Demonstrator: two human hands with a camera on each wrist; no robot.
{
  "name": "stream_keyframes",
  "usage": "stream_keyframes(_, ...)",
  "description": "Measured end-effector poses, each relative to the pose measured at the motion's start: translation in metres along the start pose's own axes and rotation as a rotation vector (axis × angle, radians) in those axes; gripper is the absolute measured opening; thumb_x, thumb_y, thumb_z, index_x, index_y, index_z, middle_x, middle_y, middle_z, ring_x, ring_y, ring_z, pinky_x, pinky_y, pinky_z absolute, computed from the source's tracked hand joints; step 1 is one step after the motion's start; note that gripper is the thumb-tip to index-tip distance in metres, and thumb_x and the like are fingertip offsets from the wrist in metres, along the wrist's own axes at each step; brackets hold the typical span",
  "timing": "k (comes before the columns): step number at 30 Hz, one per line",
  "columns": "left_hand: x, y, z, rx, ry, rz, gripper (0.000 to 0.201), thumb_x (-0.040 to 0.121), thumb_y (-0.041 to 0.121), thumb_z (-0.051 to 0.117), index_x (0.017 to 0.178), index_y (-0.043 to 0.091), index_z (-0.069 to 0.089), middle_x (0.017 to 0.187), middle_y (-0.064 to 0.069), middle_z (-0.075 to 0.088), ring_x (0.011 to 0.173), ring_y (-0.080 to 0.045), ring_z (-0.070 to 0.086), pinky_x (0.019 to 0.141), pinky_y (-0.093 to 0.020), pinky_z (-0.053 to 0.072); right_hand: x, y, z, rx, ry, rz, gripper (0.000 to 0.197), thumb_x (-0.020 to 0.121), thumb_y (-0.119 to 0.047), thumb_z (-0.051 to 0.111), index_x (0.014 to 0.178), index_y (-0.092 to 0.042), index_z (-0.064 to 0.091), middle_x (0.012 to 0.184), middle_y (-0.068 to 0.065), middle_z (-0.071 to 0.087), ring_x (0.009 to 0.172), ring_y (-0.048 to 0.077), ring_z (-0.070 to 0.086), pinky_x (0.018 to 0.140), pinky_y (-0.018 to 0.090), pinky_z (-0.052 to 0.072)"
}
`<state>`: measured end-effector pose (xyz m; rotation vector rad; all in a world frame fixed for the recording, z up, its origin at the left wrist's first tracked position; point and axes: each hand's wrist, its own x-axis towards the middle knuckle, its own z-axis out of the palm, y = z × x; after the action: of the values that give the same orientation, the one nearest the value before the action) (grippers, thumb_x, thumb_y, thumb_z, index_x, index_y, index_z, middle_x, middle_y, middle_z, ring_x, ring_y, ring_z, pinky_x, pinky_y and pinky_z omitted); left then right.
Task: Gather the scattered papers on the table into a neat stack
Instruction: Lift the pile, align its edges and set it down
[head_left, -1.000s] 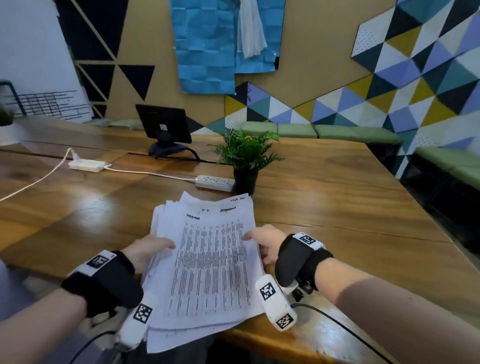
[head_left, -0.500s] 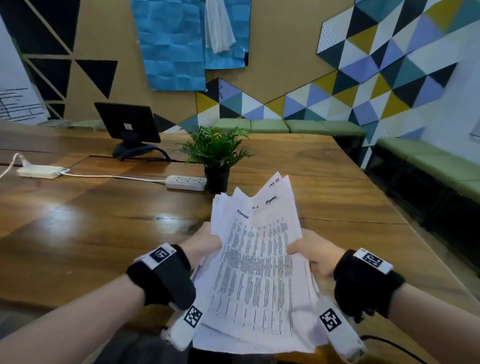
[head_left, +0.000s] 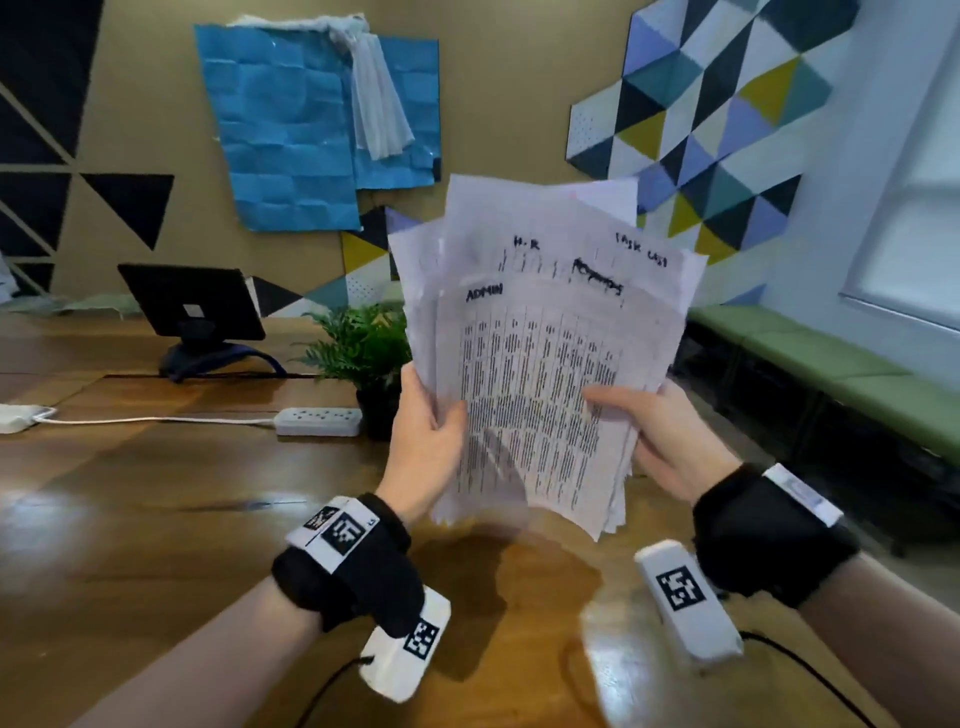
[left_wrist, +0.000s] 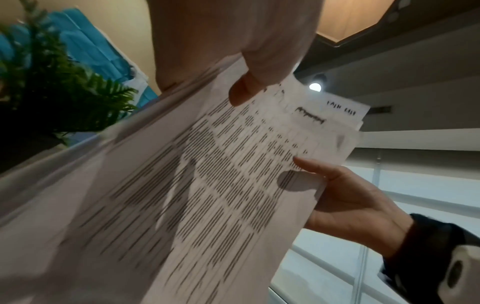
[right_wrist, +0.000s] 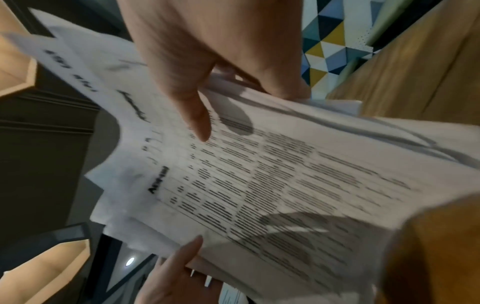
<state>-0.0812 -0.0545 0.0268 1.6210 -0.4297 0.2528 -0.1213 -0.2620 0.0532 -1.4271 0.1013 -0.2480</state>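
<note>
A loose bundle of printed papers (head_left: 540, 364) stands upright in the air above the wooden table (head_left: 156, 519), its top edges fanned and uneven. My left hand (head_left: 426, 441) grips the bundle's left edge, thumb on the front sheet. My right hand (head_left: 660, 436) grips the right edge, thumb laid across the print. In the left wrist view the papers (left_wrist: 194, 185) slant across the frame, my left hand (left_wrist: 244, 90) pinching their upper edge and my right hand (left_wrist: 345, 197) at the side. The right wrist view shows the papers (right_wrist: 285, 174) under my right hand (right_wrist: 202, 123).
A small potted plant (head_left: 363, 358) stands just behind the papers on the left. A white power strip (head_left: 317, 421) with its cord lies beside it. A black tablet on a stand (head_left: 192, 306) sits further back. Green benches (head_left: 831, 364) line the right wall.
The papers went from lying flat at the table's near edge to being held upright in the air. Both hands rose with them and shifted to the side edges.
</note>
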Motion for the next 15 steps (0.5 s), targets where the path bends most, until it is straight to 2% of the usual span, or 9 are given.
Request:
stream_keyframes(1, -0.001, -0.005, 0.000, -0.002, -0.001, -0.022, 0.037, 0.094, 0.000, 0.046, 0.123, 0.022, 0.037, 0.109, 0.022, 0.053, 0.105, 0.011, 0.057, 0.098, -0.019, 0.046, -0.001, 0.004, 0.000, -0.012, -0.002, 0.004, 0.039, 0.081, 0.001, 0.065, 0.119, -0.008, 0.063, 0.113, 0.008, 0.074, 0.105, 0.028, 0.069, 0.092, 0.044, 0.053)
stream_keyframes(3, 0.000, -0.015, -0.002, -0.004, 0.012, -0.068, 0.041, 0.094, 0.003, 0.049, 0.129, 0.019, 0.037, 0.113, 0.013, 0.055, 0.117, -0.012, 0.057, 0.104, -0.033, 0.044, -0.003, 0.008, -0.003, -0.008, 0.015, -0.015, 0.030, 0.082, 0.000, 0.064, 0.109, -0.012, 0.068, 0.110, 0.009, 0.074, 0.099, 0.026, 0.071, 0.090, 0.043, 0.054)
stream_keyframes(4, 0.001, -0.020, -0.004, -0.007, 0.013, -0.087, 0.041, 0.093, 0.005, 0.051, 0.128, 0.020, 0.037, 0.113, 0.011, 0.057, 0.117, -0.017, 0.057, 0.105, -0.038, 0.044, -0.002, 0.010, -0.005, 0.012, 0.039, -0.025, 0.029, 0.082, 0.000, 0.063, 0.107, -0.013, 0.068, 0.110, 0.009, 0.074, 0.098, 0.026, 0.070, 0.090, 0.043, 0.054)
stream_keyframes(6, 0.002, -0.026, -0.004, -0.018, 0.005, -0.115, 0.037, 0.093, 0.007, 0.053, 0.122, 0.025, 0.038, 0.109, 0.012, 0.059, 0.110, -0.017, 0.060, 0.099, -0.040, 0.048, 0.001, 0.012, -0.007, 0.046, 0.094, -0.037, 0.037, 0.083, 0.001, 0.061, 0.118, -0.011, 0.062, 0.114, 0.010, 0.072, 0.105, 0.028, 0.067, 0.094, 0.044, 0.051)
stream_keyframes(8, 0.003, -0.028, -0.003, -0.022, -0.023, -0.125, 0.036, 0.092, 0.009, 0.055, 0.118, 0.028, 0.039, 0.106, 0.014, 0.060, 0.101, -0.008, 0.060, 0.089, -0.030, 0.050, 0.004, 0.015, -0.003, 0.054, 0.118, -0.027, 0.049, 0.082, 0.001, 0.060, 0.129, -0.010, 0.052, 0.122, 0.012, 0.067, 0.112, 0.031, 0.063, 0.097, 0.047, 0.049)
stream_keyframes(10, 0.008, -0.031, -0.003, -0.017, 0.001, -0.127, 0.035, 0.091, 0.008, 0.057, 0.116, 0.027, 0.040, 0.104, 0.012, 0.060, 0.096, -0.008, 0.060, 0.084, -0.026, 0.050, 0.007, 0.016, -0.001, 0.062, 0.125, -0.022, 0.055, 0.080, 0.001, 0.060, 0.132, -0.011, 0.046, 0.127, 0.015, 0.062, 0.114, 0.032, 0.062, 0.099, 0.053, 0.047)
stream_keyframes(13, 0.015, -0.036, -0.007, 0.006, 0.057, -0.136, 0.032, 0.089, 0.012, 0.059, 0.113, 0.025, 0.042, 0.102, 0.009, 0.061, 0.096, -0.018, 0.060, 0.085, -0.034, 0.051, 0.010, 0.012, -0.002, 0.064, 0.143, -0.041, 0.052, 0.082, 0.001, 0.056, 0.131, -0.010, 0.046, 0.129, 0.017, 0.060, 0.112, 0.032, 0.061, 0.097, 0.051, 0.048)
stream_keyframes(14, 0.014, -0.037, -0.006, 0.005, 0.042, -0.130, 0.031, 0.090, 0.013, 0.058, 0.114, 0.027, 0.042, 0.105, 0.008, 0.062, 0.100, -0.018, 0.061, 0.087, -0.033, 0.051, 0.009, 0.011, 0.000, 0.051, 0.125, -0.054, 0.045, 0.085, 0.002, 0.053, 0.129, -0.010, 0.049, 0.128, 0.016, 0.062, 0.110, 0.030, 0.063, 0.097, 0.048, 0.048)
stream_keyframes(15, 0.013, -0.036, -0.003, 0.003, 0.023, -0.110, 0.031, 0.093, 0.013, 0.055, 0.115, 0.029, 0.043, 0.107, 0.008, 0.062, 0.102, -0.012, 0.062, 0.087, -0.027, 0.052, 0.009, 0.010, 0.002, 0.037, 0.101, -0.073, 0.037, 0.088, 0.002, 0.051, 0.123, -0.011, 0.054, 0.126, 0.014, 0.064, 0.107, 0.028, 0.064, 0.097, 0.046, 0.049)
